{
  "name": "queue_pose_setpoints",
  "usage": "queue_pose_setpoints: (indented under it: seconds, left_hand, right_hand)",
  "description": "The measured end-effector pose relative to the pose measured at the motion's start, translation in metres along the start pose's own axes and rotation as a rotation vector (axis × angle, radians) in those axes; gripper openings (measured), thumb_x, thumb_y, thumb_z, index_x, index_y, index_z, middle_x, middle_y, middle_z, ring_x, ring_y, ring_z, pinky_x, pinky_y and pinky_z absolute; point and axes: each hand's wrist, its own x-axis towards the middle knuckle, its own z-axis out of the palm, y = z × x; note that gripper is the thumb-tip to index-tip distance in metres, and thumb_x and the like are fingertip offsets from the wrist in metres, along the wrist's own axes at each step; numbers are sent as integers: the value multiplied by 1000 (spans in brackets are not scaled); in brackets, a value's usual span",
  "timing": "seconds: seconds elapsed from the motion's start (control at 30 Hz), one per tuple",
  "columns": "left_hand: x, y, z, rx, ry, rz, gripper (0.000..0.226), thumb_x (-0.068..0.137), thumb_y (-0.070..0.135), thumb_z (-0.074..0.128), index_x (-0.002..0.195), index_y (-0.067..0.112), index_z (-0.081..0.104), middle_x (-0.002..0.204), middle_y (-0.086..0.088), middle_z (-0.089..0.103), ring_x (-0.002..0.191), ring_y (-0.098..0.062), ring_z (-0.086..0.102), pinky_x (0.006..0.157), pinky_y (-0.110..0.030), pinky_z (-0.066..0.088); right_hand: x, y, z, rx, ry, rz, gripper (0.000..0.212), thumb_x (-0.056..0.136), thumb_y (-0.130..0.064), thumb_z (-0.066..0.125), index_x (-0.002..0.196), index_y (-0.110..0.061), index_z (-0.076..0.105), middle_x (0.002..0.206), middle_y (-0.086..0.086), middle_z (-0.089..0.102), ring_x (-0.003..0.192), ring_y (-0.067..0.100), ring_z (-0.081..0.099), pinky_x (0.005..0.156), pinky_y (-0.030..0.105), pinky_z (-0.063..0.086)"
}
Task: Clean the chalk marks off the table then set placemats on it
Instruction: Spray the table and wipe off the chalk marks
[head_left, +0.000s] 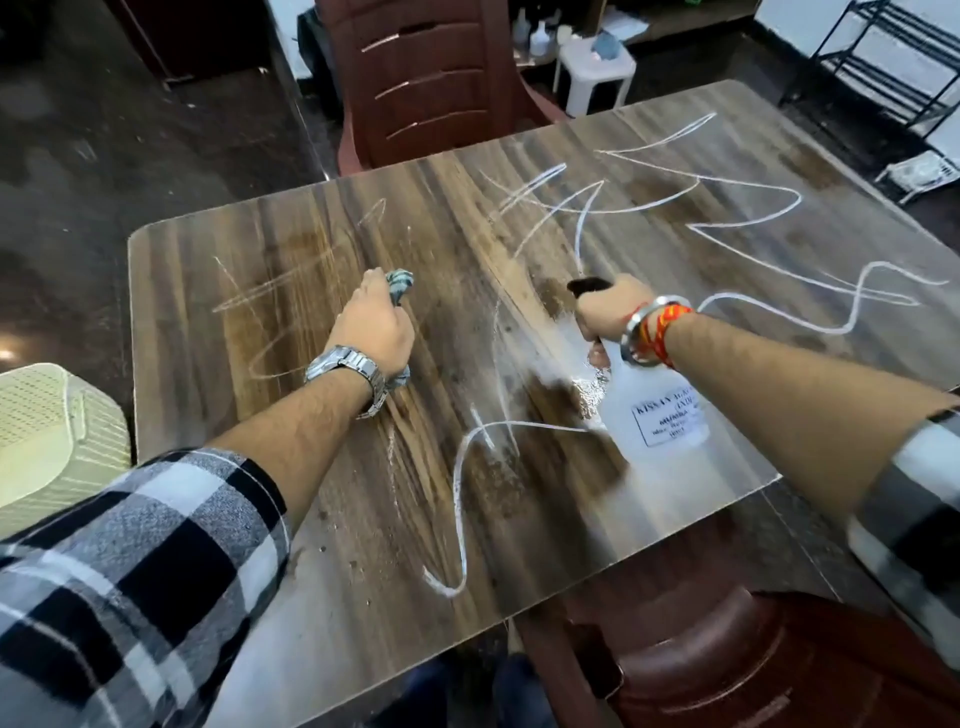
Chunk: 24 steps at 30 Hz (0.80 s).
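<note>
White chalk marks (727, 208) scrawl across the wood-grain table (218, 322); those on the left side look faint and smeared, and the middle is wet. My left hand (374, 327) is closed around a crumpled grey-green cloth (400, 283) pressed on the tabletop left of centre. My right hand (608, 306) grips the black trigger head of a clear spray bottle (665, 410) with a white label, held just above the table's right half, nozzle pointing left. A pale haze of spray hangs near the bottle. No placemats are visible.
A brown plastic chair (431, 83) stands at the far side, another brown chair (727, 660) at the near right. A cream mesh basket (52, 441) sits left of the table. A white stool (597, 73) and a black metal rack (893, 62) stand behind.
</note>
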Motion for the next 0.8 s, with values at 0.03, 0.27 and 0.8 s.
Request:
queue_pose_setpoints:
  seconds: [0.03,0.27,0.8]
  left_hand:
    - [-10,2,1,-10,1,4,52,95,16,38,146,5,28,135,-23,51,116,-42,52,101,-48,41]
    - [-77,-1,2,-53,-41,-8,55,95,15,37,148,4,27,138,-23,50,121,-38,50,99,-39,40]
    - [-193,-106,67,187,-197,-103,64,98,55,18,155,26,9,163,6,4,149,-15,0,121,-40,3]
  right_hand:
    - [-10,8,0,-50,-2,3,7,64,-8,57,68,-3,60,72,15,66,57,27,61,47,24,51]
    - [-59,59,33,-24,-200,-31,53,61,-13,51,110,-10,70,89,16,74,63,27,68,62,52,63]
    - [-123,32,117,-127,-296,-286,28,70,-14,44,87,4,58,82,27,69,68,39,71,64,54,60]
